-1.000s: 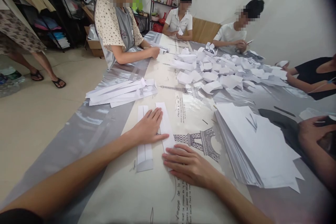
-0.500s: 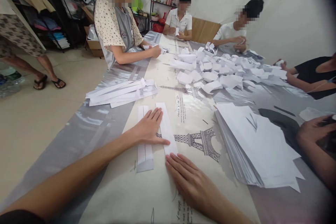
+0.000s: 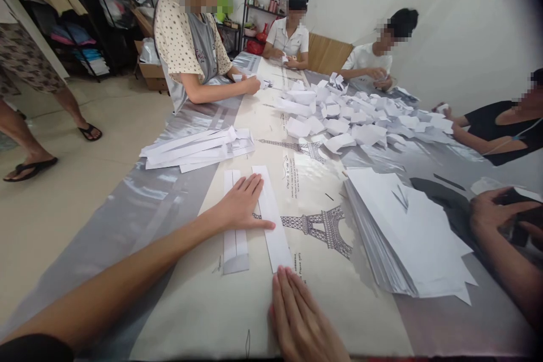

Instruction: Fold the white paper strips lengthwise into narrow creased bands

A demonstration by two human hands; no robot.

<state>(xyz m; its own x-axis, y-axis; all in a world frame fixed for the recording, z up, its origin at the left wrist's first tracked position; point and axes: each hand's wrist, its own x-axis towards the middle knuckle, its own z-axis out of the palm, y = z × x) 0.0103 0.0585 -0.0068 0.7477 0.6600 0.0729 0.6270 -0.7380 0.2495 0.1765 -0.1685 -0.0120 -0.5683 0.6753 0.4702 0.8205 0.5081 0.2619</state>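
My left hand (image 3: 241, 204) lies flat with fingers stretched out, pressing on two long white folded paper strips. The left strip (image 3: 235, 246) runs under my palm. The right strip (image 3: 274, 226) lies beside it, and my thumb rests across it. My right hand (image 3: 302, 319) lies flat on the table with fingers together. Its fingertips sit just below the near end of the right strip and hold nothing.
A thick stack of white sheets (image 3: 407, 232) lies to the right. A bundle of long strips (image 3: 197, 149) lies at the left, with a heap of folded paper pieces (image 3: 360, 119) further back. Several people sit around the table (image 3: 169, 192); another person's hand (image 3: 494, 212) is at the far right.
My right hand slid along the right strip toward me, off its near end, and now lies flat below it. My left hand stayed put. The person standing at the left walked a step.
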